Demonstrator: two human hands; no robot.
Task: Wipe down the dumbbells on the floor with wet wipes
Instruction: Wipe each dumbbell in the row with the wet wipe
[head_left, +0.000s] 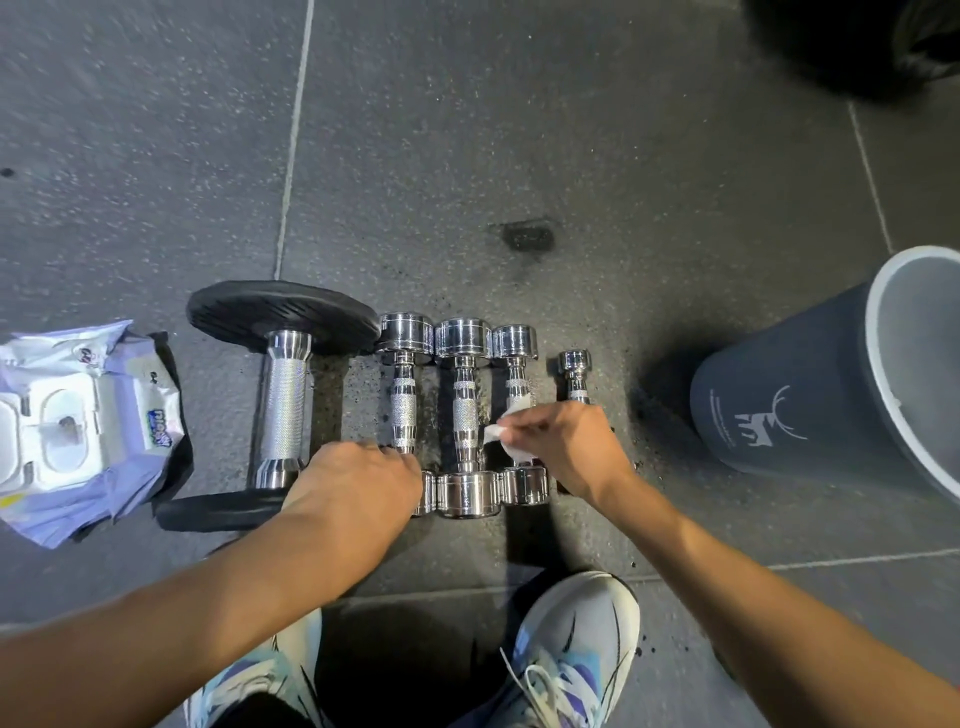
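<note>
1. My right grip (566, 447) pinches the wipe (511, 431) against the handle of one dumbbell (514, 340), in the row on the floor (571, 156).
2. My left grip (358, 478) covers the near end of another dumbbell (404, 410); clasped or resting, I cannot tell.
3. Best: wrap the wipe round, then twist.

Floor (623, 156): dark grey, pale speckles, light seams. Small dumbbells (464, 415): chrome, cross-hatch knurled grips. Large dumbbell (283, 410): chrome handle, black ribbed plates. Wet wipe (511, 431): white. Wipes pack (130, 467): lavender, white lid. Bin (779, 405): slate grey, white deer emblem. Shoes (576, 639): white, blue-teal accents.
</note>
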